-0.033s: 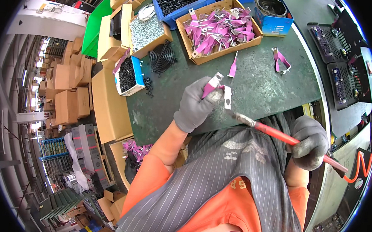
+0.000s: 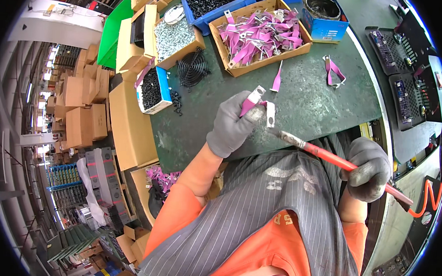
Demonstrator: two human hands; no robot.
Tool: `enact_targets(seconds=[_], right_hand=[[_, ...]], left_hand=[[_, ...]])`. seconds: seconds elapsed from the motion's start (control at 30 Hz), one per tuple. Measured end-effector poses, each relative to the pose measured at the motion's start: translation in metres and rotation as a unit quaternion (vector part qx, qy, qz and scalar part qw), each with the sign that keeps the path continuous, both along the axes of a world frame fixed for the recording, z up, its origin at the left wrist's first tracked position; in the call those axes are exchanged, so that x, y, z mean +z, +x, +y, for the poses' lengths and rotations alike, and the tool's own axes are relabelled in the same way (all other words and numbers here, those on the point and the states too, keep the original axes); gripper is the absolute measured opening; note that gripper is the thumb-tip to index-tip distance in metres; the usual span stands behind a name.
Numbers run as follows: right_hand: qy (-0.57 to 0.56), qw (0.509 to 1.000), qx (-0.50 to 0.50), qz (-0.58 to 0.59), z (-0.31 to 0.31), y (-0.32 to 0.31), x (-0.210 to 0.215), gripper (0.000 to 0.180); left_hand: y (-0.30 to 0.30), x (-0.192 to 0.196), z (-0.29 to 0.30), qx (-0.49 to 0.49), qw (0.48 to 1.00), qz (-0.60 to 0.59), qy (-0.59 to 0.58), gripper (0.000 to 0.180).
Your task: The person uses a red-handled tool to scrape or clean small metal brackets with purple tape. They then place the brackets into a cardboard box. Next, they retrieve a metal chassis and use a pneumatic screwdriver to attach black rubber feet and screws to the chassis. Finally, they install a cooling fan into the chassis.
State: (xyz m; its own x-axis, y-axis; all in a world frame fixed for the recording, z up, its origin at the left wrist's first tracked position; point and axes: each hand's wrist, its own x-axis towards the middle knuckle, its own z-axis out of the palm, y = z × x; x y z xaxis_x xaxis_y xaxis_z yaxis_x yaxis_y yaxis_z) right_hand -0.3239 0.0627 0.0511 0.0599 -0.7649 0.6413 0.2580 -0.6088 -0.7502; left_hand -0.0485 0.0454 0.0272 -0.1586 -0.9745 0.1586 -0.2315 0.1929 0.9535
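Note:
My left hand (image 2: 235,123), in a grey glove, pinches a bent metal strip with pink sleeving (image 2: 249,106) above the front of the table. The strip's bare flat ends have holes, and one end points down to the right of my fingers. My right hand (image 2: 367,169), gloved too, is wrapped round the red handle of a paintbrush (image 2: 330,158). Its pale-smeared head reaches left, and the dark tip is at the strip's lower end; whether it touches, I cannot tell. Two more pink-sleeved strips lie loose on the table, one narrow (image 2: 277,77), one folded (image 2: 335,73).
The green table (image 2: 218,96) holds a cardboard box (image 2: 227,67) of pink strips, a blue box (image 2: 329,31) with a round smeared tin (image 2: 322,8), a black wire fan guard (image 2: 192,68) and boxes of screws (image 2: 174,37). Black perforated metal panels (image 2: 409,99) stand at the right.
The brush head has shifted slightly up, bringing its tip closer to the strip's lower metal end. My left hand and the strip look the same.

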Motion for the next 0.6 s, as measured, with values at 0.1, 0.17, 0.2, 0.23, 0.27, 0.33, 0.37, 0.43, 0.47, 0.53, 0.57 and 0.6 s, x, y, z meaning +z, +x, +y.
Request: enact_targets(seconds=[0.1, 0.17, 0.2, 0.23, 0.27, 0.33, 0.37, 0.43, 0.47, 0.53, 0.57, 0.6], right_hand=[[0.06, 0.998, -0.008, 0.02, 0.004, -0.004, -0.002, 0.055], [0.036, 0.999, -0.016, 0.031, 0.003, -0.007, -0.008, 0.053], [0.046, 0.999, -0.016, 0.02, 0.003, -0.008, -0.007, 0.053], [0.056, 0.998, -0.016, 0.009, 0.004, -0.009, -0.006, 0.052], [0.065, 0.998, -0.016, -0.002, 0.004, -0.01, -0.006, 0.051], [0.097, 0.995, -0.011, -0.03, 0.006, -0.007, -0.005, 0.052], [0.112, 0.993, -0.009, -0.044, 0.006, -0.006, -0.006, 0.052], [0.077, 0.997, -0.007, -0.01, 0.002, -0.005, -0.01, 0.046], [0.059, 0.998, -0.007, 0.008, 0.0, -0.005, -0.012, 0.043], [0.086, 0.996, -0.009, -0.01, 0.0, -0.013, -0.016, 0.045], [0.107, 0.994, -0.015, -0.034, 0.0, -0.013, -0.017, 0.047], [0.128, 0.99, -0.022, -0.059, 0.001, -0.014, -0.021, 0.049]], left_hand=[[0.0, -0.002, 0.002, 0.0, 1.0, 0.019, 0.018, 0.027], [0.0, -0.005, 0.002, 0.003, 0.999, 0.029, 0.024, 0.027], [0.0, -0.006, 0.003, 0.005, 0.999, 0.034, 0.029, 0.027], [0.0, -0.006, 0.003, 0.008, 0.998, 0.043, 0.034, 0.026], [0.0, -0.006, 0.003, 0.01, 0.998, 0.052, 0.039, 0.026], [-0.003, -0.007, 0.001, 0.009, 0.997, 0.062, 0.039, 0.025], [-0.005, -0.007, 0.0, 0.007, 0.998, 0.06, 0.036, 0.025], [-0.005, -0.007, -0.003, 0.012, 0.999, 0.038, 0.021, 0.025], [-0.004, -0.01, -0.005, 0.018, 1.0, 0.018, 0.012, 0.025], [0.001, -0.013, -0.014, 0.028, 0.997, -0.066, -0.031, 0.026], [0.004, -0.013, -0.023, 0.034, 0.989, -0.132, -0.063, 0.026], [0.006, -0.014, -0.034, 0.038, 0.975, -0.198, -0.096, 0.027]])
